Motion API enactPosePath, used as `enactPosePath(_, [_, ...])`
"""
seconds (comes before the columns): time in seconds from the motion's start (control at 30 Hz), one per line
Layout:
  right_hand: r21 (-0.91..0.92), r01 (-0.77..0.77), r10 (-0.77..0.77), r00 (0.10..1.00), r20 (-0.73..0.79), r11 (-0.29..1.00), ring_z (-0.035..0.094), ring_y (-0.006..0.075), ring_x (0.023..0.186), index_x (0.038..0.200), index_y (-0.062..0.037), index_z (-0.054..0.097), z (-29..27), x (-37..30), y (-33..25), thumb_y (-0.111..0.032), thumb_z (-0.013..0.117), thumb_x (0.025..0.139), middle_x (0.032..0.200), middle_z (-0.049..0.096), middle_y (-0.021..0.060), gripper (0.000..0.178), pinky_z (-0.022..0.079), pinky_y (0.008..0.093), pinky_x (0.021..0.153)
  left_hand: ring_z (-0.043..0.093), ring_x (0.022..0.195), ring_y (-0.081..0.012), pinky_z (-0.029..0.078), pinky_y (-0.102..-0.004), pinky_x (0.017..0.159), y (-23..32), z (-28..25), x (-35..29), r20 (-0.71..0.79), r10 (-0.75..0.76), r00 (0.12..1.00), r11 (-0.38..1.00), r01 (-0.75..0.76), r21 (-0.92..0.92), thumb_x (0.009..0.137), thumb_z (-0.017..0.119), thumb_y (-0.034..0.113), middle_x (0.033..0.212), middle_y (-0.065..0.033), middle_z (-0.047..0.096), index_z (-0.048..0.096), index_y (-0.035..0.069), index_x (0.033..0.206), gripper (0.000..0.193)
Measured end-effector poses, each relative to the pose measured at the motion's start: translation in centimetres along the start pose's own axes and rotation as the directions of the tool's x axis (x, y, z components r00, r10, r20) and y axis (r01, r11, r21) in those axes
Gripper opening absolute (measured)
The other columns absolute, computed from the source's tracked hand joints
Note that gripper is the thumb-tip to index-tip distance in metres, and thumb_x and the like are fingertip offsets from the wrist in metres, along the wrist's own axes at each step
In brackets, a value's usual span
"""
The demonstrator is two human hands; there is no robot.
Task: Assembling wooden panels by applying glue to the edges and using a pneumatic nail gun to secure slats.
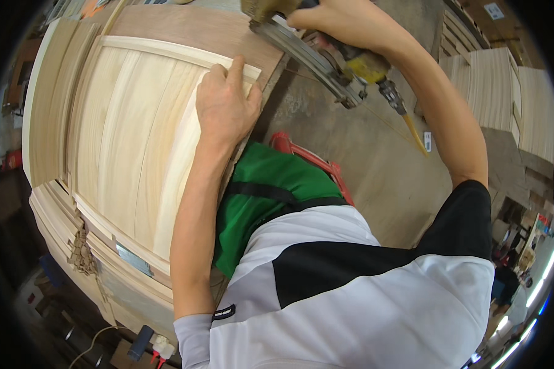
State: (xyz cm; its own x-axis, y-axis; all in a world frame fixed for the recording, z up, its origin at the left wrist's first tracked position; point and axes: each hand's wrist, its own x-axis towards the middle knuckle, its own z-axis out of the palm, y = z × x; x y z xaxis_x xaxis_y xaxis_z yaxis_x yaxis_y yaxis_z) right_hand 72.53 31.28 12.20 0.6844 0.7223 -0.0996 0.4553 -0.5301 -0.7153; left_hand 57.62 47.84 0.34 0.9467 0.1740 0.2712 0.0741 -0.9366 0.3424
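My left hand (226,101) lies on the near right corner of a pale wooden panel (120,132). Its index finger stretches across the raised wooden strip (175,51) along the panel's far edge, with the thumb spread toward the right side. In my raised right hand (341,24) is a pneumatic nail gun (314,58), gripped by its handle. The tool hangs beyond the bench edge, apart from the panel, and its front end is partly cut off by the top of the view. A yellow air hose (415,134) runs from its fitting.
Wooden boards (55,101) stand upright left of the panel, which lies on a brown plywood sheet (197,23). A red plastic stool (311,158) is beside the bench. Stacked wooden panels (486,86) stand at right. A power strip with plugs (162,347) sits below the bench.
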Motion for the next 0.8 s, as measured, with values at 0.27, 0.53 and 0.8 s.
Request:
enactPosePath(0.27, [0.009, -0.073, 0.073, 0.997, 0.032, 0.997, 0.057, 0.0145, 0.048, 0.08, 0.0076, 0.06, 0.6, -3.9, -1.9, -0.024, 0.065, 0.077, 0.053, 0.056, 0.0086, 0.032, 0.045, 0.03, 0.047, 0.054, 0.074, -0.0317, 0.044, -0.042, 0.067, -0.5, -0.1, 0.0, -0.074, 0.053, 0.996, 0.992, -0.061, -0.106, 0.075, 0.069, 0.022, 0.078, -0.014, 0.052, 0.063, 0.003, 0.114, 0.044])
enactPosePath(0.53, [-0.089, -0.098, 0.111, 0.983, 0.148, 0.991, 0.06, 0.0219, 0.053, 0.083, 0.0086, 0.055, 1.6, -3.9, -3.8, -0.022, 0.065, 0.077, 0.055, 0.056, 0.0144, 0.033, 0.047, 0.0351, 0.054, 0.053, 0.073, -0.0317, 0.043, -0.0424, 0.064, -0.7, 0.4, 0.1, -0.131, 0.048, 0.99, 0.987, -0.068, -0.149, 0.069, 0.072, 0.021, 0.075, -0.0134, 0.051, 0.059, 0.0, 0.077, 0.026])
enactPosePath(0.8, [-0.114, -0.174, 0.192, 0.967, 0.165, 0.978, 0.06, 0.0199, 0.053, 0.091, 0.0087, 0.056, 1.9, -4.1, -6.2, -0.021, 0.065, 0.078, 0.06, 0.059, 0.0141, 0.033, 0.047, 0.0341, 0.053, 0.055, 0.071, -0.0292, 0.042, -0.0407, 0.061, -1.0, 0.6, -0.2, -0.178, 0.062, 0.982, 0.986, -0.088, -0.141, 0.065, 0.068, 0.015, 0.076, -0.012, 0.052, 0.06, 0.004, 0.096, 0.034])
